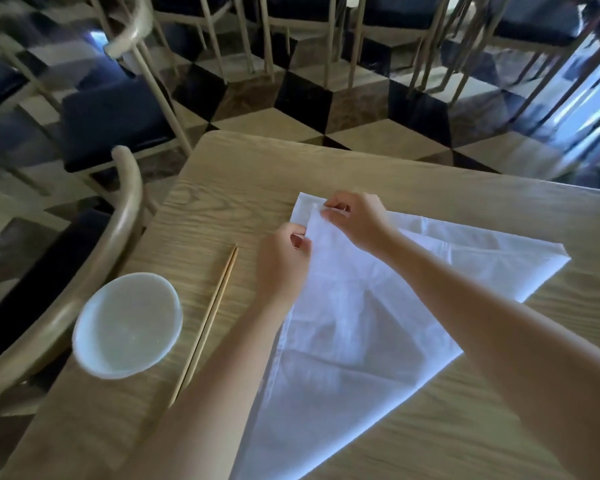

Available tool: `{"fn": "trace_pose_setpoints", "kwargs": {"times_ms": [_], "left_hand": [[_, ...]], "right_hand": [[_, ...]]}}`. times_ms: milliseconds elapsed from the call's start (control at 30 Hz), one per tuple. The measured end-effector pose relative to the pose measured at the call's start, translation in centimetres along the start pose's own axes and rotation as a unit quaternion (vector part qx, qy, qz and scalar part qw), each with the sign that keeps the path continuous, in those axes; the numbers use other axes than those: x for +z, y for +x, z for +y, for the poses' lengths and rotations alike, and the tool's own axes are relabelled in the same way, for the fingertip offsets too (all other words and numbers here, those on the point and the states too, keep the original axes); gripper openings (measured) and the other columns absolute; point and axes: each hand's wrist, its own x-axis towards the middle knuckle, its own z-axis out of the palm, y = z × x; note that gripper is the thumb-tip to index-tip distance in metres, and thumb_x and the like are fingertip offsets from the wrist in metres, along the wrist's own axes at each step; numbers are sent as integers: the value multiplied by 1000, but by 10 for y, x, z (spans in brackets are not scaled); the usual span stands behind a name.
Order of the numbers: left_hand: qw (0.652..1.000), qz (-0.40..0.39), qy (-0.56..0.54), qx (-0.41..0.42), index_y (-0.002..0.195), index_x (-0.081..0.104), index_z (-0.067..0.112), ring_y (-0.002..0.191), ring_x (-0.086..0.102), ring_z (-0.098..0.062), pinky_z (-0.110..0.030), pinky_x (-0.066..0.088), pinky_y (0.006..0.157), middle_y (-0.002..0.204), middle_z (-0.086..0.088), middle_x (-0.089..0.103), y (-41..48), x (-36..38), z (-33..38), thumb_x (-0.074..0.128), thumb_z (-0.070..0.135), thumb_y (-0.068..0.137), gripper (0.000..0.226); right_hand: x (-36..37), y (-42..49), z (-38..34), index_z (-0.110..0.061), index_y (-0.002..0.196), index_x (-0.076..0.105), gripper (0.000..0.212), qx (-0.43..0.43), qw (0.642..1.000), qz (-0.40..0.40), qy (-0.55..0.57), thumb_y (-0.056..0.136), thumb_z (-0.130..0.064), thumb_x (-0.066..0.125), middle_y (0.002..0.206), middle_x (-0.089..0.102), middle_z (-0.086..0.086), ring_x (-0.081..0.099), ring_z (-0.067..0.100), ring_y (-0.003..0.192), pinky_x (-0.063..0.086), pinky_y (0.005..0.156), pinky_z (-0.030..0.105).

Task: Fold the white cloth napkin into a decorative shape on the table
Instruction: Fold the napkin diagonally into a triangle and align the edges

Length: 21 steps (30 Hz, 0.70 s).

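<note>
Across a pale wood-grain table (326,168) lies the white cloth napkin (361,323), folded flat into a large triangle-like shape with layers overlapping. Its far corner points toward the table's far-left side, one corner reaches out to the right, and the near part runs down to the bottom of the view.

Both hands meet at the napkin's far corner. The left hand (283,261) has thumb and fingers closed in a pinch on the cloth's left edge, just below the tip. The right hand (357,218) is curled, its fingertips pinching the folded layer at the tip itself. The two hands sit just beside each other, and both forearms cross over the cloth.

Left of the napkin, a pair of wooden chopsticks (208,323) lies lengthwise, apart from the cloth. Farther left, a white bowl (127,325) stands near the table's left edge.

Bare tabletop stays open beyond the far corner and to the right of the napkin. A curved-back wooden chair (125,216) stands close against the left edge. Beyond the rounded far corner of the table, a black, cream and brown geometric tile floor (302,98) spreads out, crowded with more chairs with dark seat cushions (115,116).
</note>
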Motion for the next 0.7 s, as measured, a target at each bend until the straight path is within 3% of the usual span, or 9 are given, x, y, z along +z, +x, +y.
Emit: {"fn": "trace_pose_setpoints", "kwargs": {"times_ms": [133,300,533,700], "left_hand": [[1000,-1,30,2,99,65,7,80,61,-29,-33,44,69,85,-11,69,19,-2,-5,55,5,83,19],[999,5,41,23,99,64,6,81,61,-28,-28,35,66,85,-11,70,36,-2,-14,56,3,82,20],[999,9,14,49,101,62,7,77,60,-27,-39,47,73,82,-9,67,38,1,-21,60,1,81,22],[995,14,34,95,115,57,7,92,53,-24,-33,45,83,103,-7,51,16,4,-26,60,-3,80,36]], "right_hand": [[13,25,1,-12,80,67,13,22,1000,-6,-6,84,-23,61,62,50,-16,50,14,68,33,53,25],[23,44,3,-10,80,67,14,43,999,-12,-25,82,-23,63,71,58,-5,52,16,70,38,60,28],[37,51,10,-11,78,65,10,26,998,31,-44,80,-20,65,80,59,0,50,20,87,40,77,35],[50,43,16,-10,85,63,8,-20,994,76,-83,83,-18,61,90,60,4,49,23,96,30,85,30]]}}
